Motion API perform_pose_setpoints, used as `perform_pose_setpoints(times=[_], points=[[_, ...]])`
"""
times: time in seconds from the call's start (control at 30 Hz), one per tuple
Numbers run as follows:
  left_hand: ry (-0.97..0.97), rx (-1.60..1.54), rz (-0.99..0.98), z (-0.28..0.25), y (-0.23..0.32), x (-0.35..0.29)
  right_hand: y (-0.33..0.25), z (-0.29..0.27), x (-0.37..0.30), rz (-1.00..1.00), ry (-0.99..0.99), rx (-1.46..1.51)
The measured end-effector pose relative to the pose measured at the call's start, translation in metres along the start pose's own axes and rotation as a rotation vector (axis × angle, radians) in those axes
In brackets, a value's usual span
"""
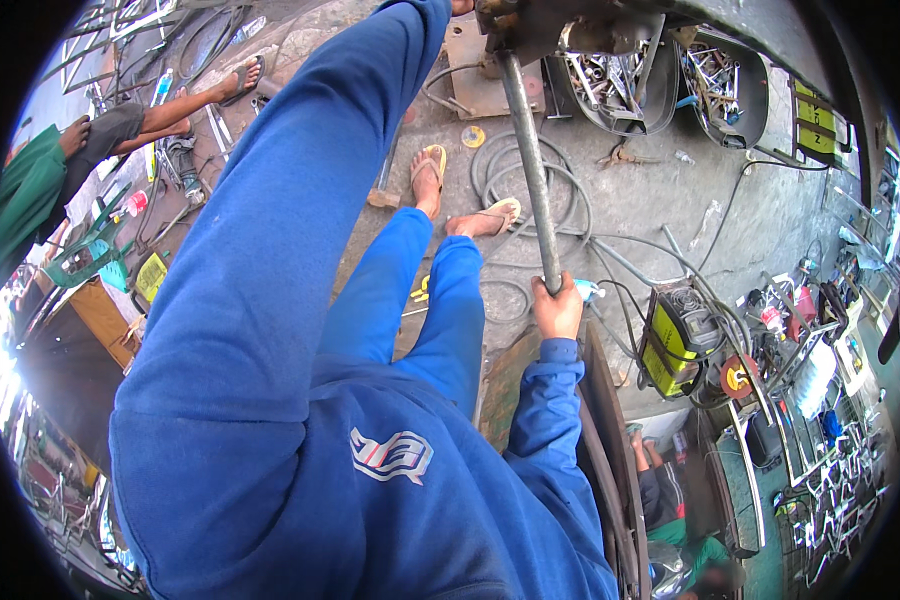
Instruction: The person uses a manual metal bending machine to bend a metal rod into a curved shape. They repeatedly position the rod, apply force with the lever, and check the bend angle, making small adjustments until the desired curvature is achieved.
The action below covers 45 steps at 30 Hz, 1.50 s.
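Observation:
My right hand (558,308) is wrapped round the lower end of a long grey metal pipe (532,160). From my hand the pipe runs up to a dark, heavy metal machine (570,22) at the top of the view, where its far end meets the machine. My left arm stretches forward and up to the same machine. Only a sliver of my left hand (461,6) shows at the upper edge, beside the machine; its fingers are out of sight. Under the machine is a brownish metal base plate (470,75).
Two dark bins of metal parts (615,90) (720,90) stand at the far right. Coiled cable (530,190) lies on the floor near my sandalled feet. A yellow-green welding machine (675,340) sits to my right. People are at left (30,200) and lower right (660,495).

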State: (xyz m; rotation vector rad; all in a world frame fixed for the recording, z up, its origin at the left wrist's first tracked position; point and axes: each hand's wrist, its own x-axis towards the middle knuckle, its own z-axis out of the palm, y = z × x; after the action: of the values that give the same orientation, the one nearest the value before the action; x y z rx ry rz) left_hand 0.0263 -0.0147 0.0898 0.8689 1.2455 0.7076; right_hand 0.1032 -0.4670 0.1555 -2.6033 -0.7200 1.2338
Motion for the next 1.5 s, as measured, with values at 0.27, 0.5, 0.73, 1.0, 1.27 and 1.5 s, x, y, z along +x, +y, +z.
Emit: perform_pose_setpoints(times=[0.27, 0.5, 0.73, 1.0, 1.27, 1.5], points=[[-0.029, 0.030, -0.001, -0.005, 0.009, -0.003, -0.010, 0.001, -0.002, 0.036, 0.094, -0.081], [-0.047, 0.005, -0.080, -0.026, -0.005, -0.026, 0.004, 0.008, -0.004, 0.027, 0.092, -0.102], [-0.245, -0.129, -0.157, -0.104, -0.017, -0.180, 0.019, 0.011, 0.003, -0.070, 0.068, -0.016], [-0.446, -0.073, -0.229, -0.074, 0.000, -0.285, 0.024, 0.010, 0.005, -0.176, 0.082, 0.069], [-0.480, 0.053, -0.215, -0.068, -0.001, -0.296, 0.028, 0.013, 0.009, -0.172, 0.071, -0.002], [-0.472, 0.097, -0.166, -0.070, -0.003, -0.300, 0.017, 0.003, 0.001, -0.173, 0.041, -0.002]])
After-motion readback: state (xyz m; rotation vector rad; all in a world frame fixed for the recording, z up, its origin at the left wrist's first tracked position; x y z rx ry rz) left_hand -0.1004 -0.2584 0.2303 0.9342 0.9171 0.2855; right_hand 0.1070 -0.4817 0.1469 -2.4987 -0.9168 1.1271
